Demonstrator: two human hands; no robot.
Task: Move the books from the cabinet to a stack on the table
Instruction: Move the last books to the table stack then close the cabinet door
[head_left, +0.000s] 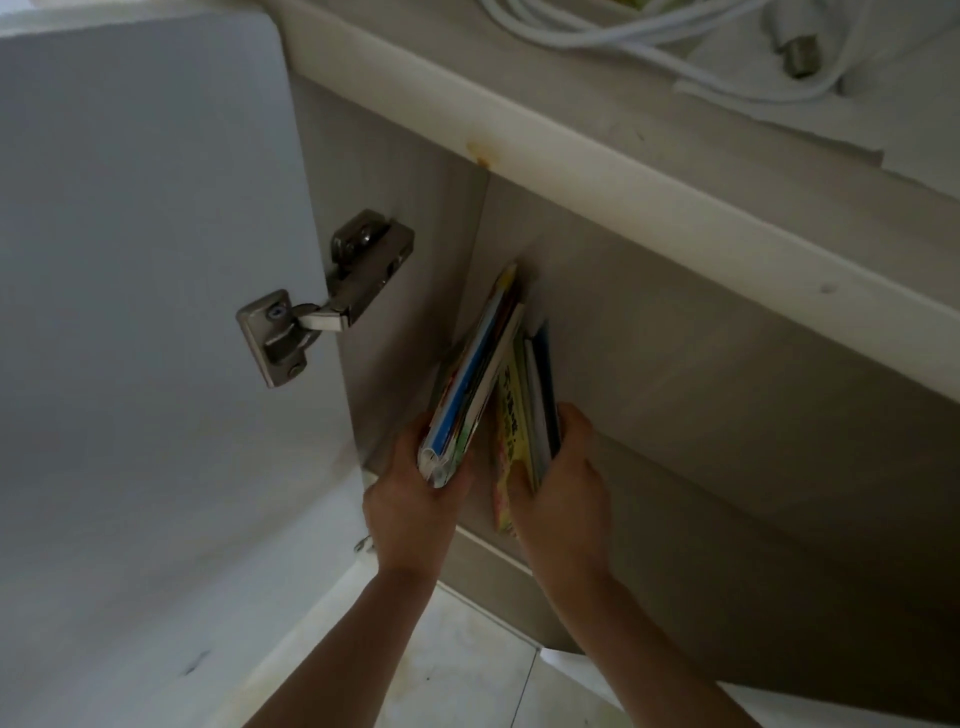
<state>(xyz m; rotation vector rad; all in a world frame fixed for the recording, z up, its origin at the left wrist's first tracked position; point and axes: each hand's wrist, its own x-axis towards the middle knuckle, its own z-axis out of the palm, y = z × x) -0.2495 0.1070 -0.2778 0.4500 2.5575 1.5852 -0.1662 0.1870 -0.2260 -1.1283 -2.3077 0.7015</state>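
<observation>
Cabinet (675, 364) dim; hands grip leaning books (478, 374), titles unreadable.

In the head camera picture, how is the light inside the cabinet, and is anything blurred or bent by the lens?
Head view: the cabinet interior is dim and shadowed, while the tabletop above is brighter; the left hand and right hand gripping the books look soft, and the cover text is unreadable; the wide lens bows the open door edge; no glare is visible.
</observation>
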